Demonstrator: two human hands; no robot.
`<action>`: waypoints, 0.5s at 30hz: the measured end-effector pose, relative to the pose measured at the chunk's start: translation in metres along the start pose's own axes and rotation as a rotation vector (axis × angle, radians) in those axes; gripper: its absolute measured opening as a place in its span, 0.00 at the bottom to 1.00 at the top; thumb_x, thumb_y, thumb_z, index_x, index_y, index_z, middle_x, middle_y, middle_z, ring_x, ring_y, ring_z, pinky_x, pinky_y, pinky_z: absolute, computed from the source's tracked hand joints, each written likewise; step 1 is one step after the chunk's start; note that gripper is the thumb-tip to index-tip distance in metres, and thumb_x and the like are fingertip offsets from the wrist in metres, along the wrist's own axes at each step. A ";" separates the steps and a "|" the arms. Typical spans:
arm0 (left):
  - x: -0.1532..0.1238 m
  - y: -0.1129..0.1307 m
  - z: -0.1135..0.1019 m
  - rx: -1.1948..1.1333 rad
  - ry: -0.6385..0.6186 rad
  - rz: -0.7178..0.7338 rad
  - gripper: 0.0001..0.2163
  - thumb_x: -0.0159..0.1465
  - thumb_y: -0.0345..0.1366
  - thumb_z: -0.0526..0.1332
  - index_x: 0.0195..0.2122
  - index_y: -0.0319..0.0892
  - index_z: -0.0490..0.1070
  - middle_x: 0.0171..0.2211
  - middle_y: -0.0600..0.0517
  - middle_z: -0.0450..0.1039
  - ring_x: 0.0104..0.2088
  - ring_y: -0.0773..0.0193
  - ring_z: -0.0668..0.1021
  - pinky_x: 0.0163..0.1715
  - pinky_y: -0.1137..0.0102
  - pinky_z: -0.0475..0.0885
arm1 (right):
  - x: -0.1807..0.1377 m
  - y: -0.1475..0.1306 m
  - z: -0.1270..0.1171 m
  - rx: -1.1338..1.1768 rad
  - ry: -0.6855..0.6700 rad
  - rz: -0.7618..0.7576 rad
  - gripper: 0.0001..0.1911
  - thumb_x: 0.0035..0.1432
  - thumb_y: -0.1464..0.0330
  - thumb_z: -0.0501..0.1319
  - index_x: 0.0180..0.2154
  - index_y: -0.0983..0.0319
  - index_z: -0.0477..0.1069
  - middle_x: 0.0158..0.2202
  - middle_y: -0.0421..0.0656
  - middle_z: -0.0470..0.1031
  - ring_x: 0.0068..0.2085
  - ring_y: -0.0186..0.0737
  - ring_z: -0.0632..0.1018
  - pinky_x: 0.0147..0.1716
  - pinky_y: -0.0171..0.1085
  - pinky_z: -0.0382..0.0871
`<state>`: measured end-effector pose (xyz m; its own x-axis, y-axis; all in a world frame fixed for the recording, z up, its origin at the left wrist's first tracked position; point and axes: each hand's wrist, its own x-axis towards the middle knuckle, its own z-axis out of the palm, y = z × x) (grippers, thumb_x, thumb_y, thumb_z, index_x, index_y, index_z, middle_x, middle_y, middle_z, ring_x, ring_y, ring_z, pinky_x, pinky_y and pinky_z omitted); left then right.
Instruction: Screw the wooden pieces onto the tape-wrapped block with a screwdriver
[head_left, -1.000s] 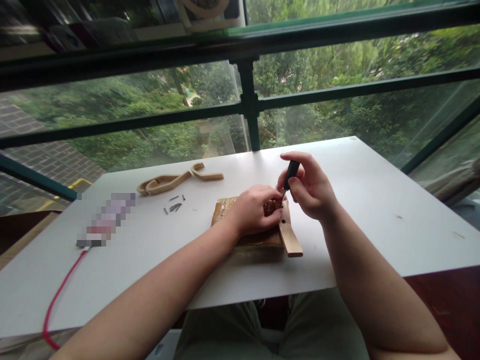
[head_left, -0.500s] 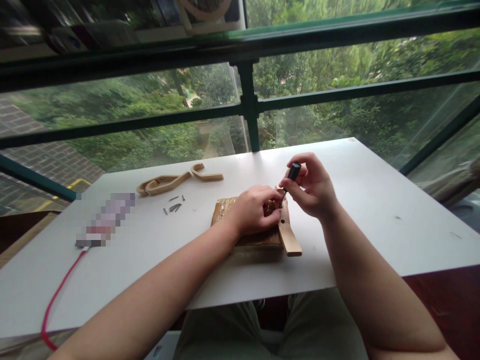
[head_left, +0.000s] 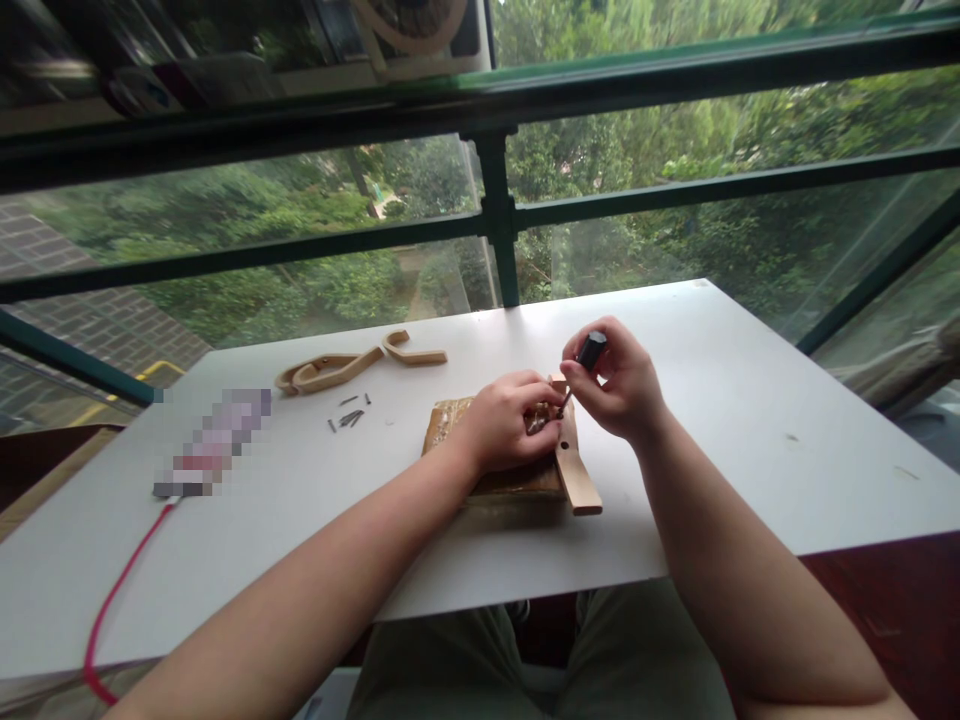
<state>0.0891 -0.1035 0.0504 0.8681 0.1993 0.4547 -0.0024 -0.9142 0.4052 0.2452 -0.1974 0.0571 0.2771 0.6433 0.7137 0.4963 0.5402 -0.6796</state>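
My right hand (head_left: pixel 622 385) is closed around the black handle of a screwdriver (head_left: pixel 592 349), its shaft slanting down and left. The shaft's tip meets a pale wooden piece (head_left: pixel 577 480) near my left fingertips. With fingers curled, my left hand (head_left: pixel 510 420) grips the wooden piece at its left edge; what lies under the fingertips is partly hidden. A dark hole shows in the wood just below them. Beneath the left hand and the wood lies a brown block (head_left: pixel 517 482) with a shiny, wrapped-looking surface. The near end of the wooden piece sticks out past it.
Several screws (head_left: pixel 351 417) lie on the white table (head_left: pixel 750 440), left of the block. Behind them are a looped pair of bent wooden pieces (head_left: pixel 330 371) and a hook-shaped one (head_left: pixel 416 354). A pixelated flat object (head_left: pixel 217 440) with a red cable (head_left: pixel 112 590) lies at left.
My right hand and the screwdriver handle have shifted slightly down, and the handle now leans more toward me. My left hand and the wooden piece stay nearly in place.
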 end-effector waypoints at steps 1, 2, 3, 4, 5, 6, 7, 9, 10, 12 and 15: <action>0.000 0.000 0.000 0.004 0.002 0.000 0.09 0.57 0.32 0.62 0.40 0.42 0.74 0.40 0.49 0.73 0.40 0.61 0.75 0.45 0.66 0.72 | 0.000 -0.001 0.000 -0.005 -0.001 0.005 0.09 0.56 0.66 0.63 0.35 0.60 0.65 0.33 0.41 0.70 0.32 0.34 0.71 0.30 0.35 0.68; 0.000 -0.001 0.000 0.008 0.004 0.001 0.09 0.57 0.32 0.62 0.40 0.43 0.74 0.40 0.49 0.73 0.40 0.61 0.75 0.45 0.66 0.72 | 0.000 -0.001 0.001 -0.001 0.000 0.012 0.08 0.56 0.66 0.63 0.35 0.61 0.66 0.33 0.42 0.71 0.33 0.35 0.72 0.31 0.35 0.69; 0.000 -0.001 0.001 0.014 0.007 0.001 0.09 0.57 0.32 0.62 0.39 0.43 0.75 0.40 0.49 0.73 0.40 0.61 0.75 0.46 0.65 0.71 | 0.000 -0.001 0.001 0.012 0.001 0.020 0.08 0.56 0.66 0.63 0.36 0.61 0.67 0.33 0.43 0.72 0.34 0.36 0.73 0.31 0.35 0.70; 0.000 -0.002 0.001 0.019 0.008 0.000 0.08 0.57 0.32 0.63 0.39 0.43 0.75 0.39 0.49 0.73 0.40 0.61 0.75 0.47 0.65 0.71 | 0.000 -0.001 0.002 0.034 0.001 0.027 0.09 0.56 0.66 0.63 0.39 0.61 0.67 0.34 0.43 0.72 0.34 0.36 0.74 0.31 0.36 0.70; 0.000 -0.002 0.001 0.024 0.008 -0.001 0.08 0.57 0.32 0.63 0.38 0.43 0.75 0.39 0.49 0.73 0.40 0.60 0.75 0.47 0.65 0.71 | -0.001 0.000 0.002 0.064 -0.003 0.034 0.12 0.57 0.67 0.63 0.43 0.61 0.67 0.33 0.42 0.72 0.33 0.36 0.75 0.31 0.36 0.71; 0.000 -0.003 0.001 0.028 0.005 -0.003 0.07 0.57 0.33 0.63 0.38 0.43 0.75 0.39 0.49 0.72 0.40 0.60 0.74 0.47 0.64 0.71 | -0.001 0.000 0.003 0.097 -0.009 0.042 0.17 0.57 0.67 0.63 0.48 0.60 0.65 0.33 0.42 0.73 0.33 0.36 0.75 0.30 0.36 0.71; 0.000 -0.003 0.002 0.030 0.002 -0.003 0.07 0.57 0.33 0.63 0.37 0.43 0.75 0.38 0.49 0.72 0.40 0.60 0.74 0.47 0.64 0.71 | -0.001 0.001 0.004 0.128 -0.019 0.048 0.23 0.56 0.67 0.63 0.53 0.59 0.62 0.33 0.41 0.73 0.31 0.36 0.75 0.29 0.36 0.71; 0.001 -0.004 0.002 0.033 -0.007 -0.002 0.07 0.57 0.33 0.63 0.38 0.43 0.75 0.38 0.49 0.72 0.40 0.60 0.74 0.46 0.64 0.71 | -0.002 0.003 0.005 0.164 -0.041 0.053 0.30 0.56 0.66 0.63 0.59 0.56 0.57 0.32 0.40 0.72 0.30 0.37 0.75 0.28 0.37 0.72; 0.001 -0.005 0.002 0.034 -0.011 -0.003 0.07 0.57 0.34 0.63 0.38 0.43 0.75 0.38 0.49 0.72 0.40 0.60 0.74 0.46 0.64 0.71 | -0.002 0.004 0.005 0.168 -0.047 0.053 0.30 0.57 0.65 0.63 0.59 0.55 0.56 0.32 0.40 0.72 0.29 0.37 0.76 0.27 0.38 0.72; 0.001 -0.005 0.001 0.035 -0.017 -0.009 0.07 0.57 0.34 0.63 0.37 0.43 0.76 0.37 0.50 0.72 0.40 0.60 0.74 0.46 0.64 0.71 | -0.002 0.003 0.004 0.166 -0.049 0.049 0.26 0.59 0.64 0.61 0.58 0.55 0.59 0.32 0.41 0.72 0.30 0.37 0.76 0.28 0.39 0.73; 0.001 -0.004 0.001 0.034 -0.020 -0.022 0.07 0.57 0.34 0.63 0.37 0.44 0.76 0.37 0.50 0.72 0.39 0.60 0.74 0.45 0.64 0.71 | -0.003 0.000 0.001 0.172 -0.050 0.047 0.21 0.63 0.64 0.56 0.57 0.56 0.63 0.33 0.42 0.73 0.31 0.37 0.76 0.31 0.40 0.74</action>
<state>0.0908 -0.0996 0.0483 0.8775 0.2130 0.4297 0.0339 -0.9213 0.3874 0.2434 -0.1986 0.0544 0.2534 0.6936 0.6743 0.3342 0.5914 -0.7339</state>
